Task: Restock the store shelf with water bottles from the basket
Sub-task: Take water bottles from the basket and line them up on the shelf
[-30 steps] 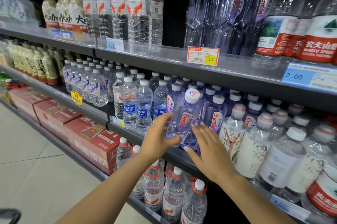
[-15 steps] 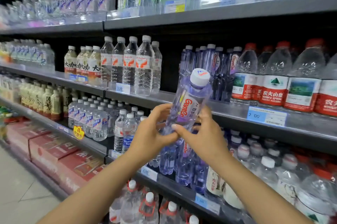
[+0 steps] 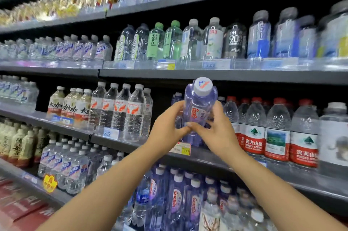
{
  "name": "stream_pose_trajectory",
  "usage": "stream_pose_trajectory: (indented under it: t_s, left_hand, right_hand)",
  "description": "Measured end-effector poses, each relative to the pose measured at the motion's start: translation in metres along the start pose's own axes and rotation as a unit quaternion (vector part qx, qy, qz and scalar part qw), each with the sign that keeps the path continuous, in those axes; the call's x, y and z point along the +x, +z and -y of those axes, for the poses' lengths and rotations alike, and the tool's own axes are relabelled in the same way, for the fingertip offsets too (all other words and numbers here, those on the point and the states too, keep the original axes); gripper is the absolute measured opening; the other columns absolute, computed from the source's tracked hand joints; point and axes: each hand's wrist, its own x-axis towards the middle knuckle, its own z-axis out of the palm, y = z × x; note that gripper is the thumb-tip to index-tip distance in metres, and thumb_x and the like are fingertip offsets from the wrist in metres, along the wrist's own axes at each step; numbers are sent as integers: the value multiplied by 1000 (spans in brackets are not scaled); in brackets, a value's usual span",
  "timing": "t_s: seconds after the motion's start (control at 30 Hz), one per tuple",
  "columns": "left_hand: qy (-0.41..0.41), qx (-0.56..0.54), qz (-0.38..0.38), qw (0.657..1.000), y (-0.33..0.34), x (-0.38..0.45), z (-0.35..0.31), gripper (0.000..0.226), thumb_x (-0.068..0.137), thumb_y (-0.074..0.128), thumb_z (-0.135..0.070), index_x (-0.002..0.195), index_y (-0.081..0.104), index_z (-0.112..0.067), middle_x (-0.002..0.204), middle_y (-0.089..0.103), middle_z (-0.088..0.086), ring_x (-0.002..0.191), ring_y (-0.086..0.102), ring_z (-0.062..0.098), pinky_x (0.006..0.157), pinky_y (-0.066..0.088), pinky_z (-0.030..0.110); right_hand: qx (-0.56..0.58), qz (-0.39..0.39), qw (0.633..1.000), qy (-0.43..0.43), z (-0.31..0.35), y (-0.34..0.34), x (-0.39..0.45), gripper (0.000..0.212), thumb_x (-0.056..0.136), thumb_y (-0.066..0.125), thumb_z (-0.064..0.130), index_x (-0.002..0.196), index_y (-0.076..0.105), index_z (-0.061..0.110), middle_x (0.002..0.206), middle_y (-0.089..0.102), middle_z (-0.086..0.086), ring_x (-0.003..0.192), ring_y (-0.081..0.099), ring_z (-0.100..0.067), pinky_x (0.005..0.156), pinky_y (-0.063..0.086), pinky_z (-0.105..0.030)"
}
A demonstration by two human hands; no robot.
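The violet-tinted clear plastic water bottle with a white cap is held upright before the middle grey shelf. Left hand and right hand both wrap its waist (fingertips meeting). Best keep it vertical and slide it into the gap left of the red-labelled clear bottles.

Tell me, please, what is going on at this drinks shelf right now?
A person is restocking bottled water. Both hands, left hand and right hand, grip one purple-tinted bottle with a white cap, held upright in front of the shelf where a few similar bottles stand beside the red-labelled bottles. It is not yet set down. More of the same purple bottles stand on the shelf below.
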Motion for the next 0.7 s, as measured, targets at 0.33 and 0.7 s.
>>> stream_pose_trajectory:
  t_s: [0.33, 0.7]
  left_hand:
    - [-39, -9, 37, 999, 45, 25, 45, 49, 88, 67, -24, 133, 50, -25, 123, 62, -12, 113, 56, 0, 98, 48, 32]
    - [-136, -71, 103, 983, 76, 37, 63, 65, 94, 55, -38, 150, 23, -28, 142, 45, -8, 121, 49, 4, 106, 43, 35]
  right_hand:
    - [-66, 40, 994, 74, -55, -15, 23, 61, 76, 79, 30, 124, 42, 38, 113, 63, 19, 103, 61, 1, 89, 50, -29]
    - [-135, 81, 973, 167, -90, -7, 45, 52, 85, 68, 36, 129, 40, 29, 110, 59, 17, 99, 59, -6, 72, 42, -18]
